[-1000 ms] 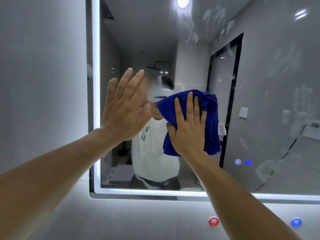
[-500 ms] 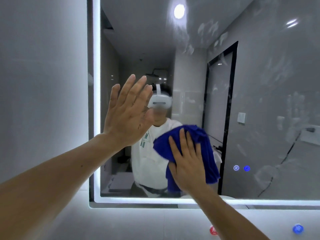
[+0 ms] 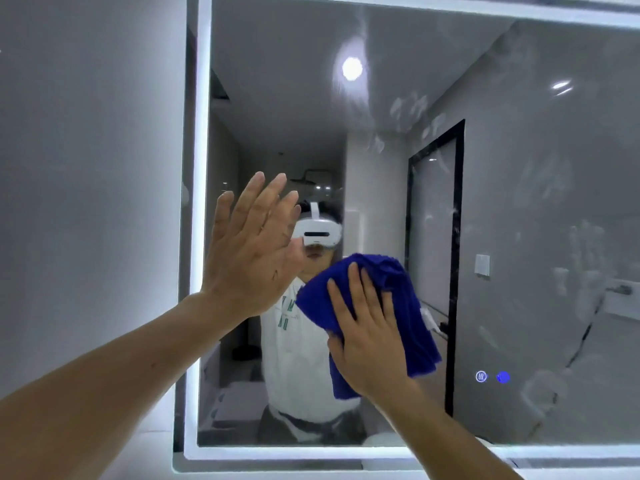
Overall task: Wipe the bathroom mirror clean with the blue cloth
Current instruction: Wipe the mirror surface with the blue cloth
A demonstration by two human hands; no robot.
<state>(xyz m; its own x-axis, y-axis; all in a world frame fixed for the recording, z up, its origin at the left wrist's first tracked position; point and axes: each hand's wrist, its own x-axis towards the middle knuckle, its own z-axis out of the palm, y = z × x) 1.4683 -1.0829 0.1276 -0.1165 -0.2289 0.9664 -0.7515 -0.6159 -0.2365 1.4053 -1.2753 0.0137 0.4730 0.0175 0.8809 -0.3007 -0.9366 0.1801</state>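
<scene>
Right now the blue cloth sits flat on the mirror, under the right hand. It is a deep, bright blue, soft and fuzzy, and bunched into thick folds. Parts of it stick out above the fingertips, to the left of the hand, and hang down below the palm on both sides. The right hand lies on top of it with fingers straight and a little spread, pressing it against the glass and not curling round it. The left hand is up beside it, flat, fingers straight and close together, palm toward the glass and holding nothing; I cannot tell if it touches. The glass is dirty: pale handprints show well to the right of the right hand, and more finger marks show high above it. A glowing white strip runs down the mirror's edge, just left of the left hand. Low and to the right of the right hand glow two small round signs, a white ring with wavy lines and a blue dot. Between the hands, the reflected white shirt has green letters, too blurry to read.
</scene>
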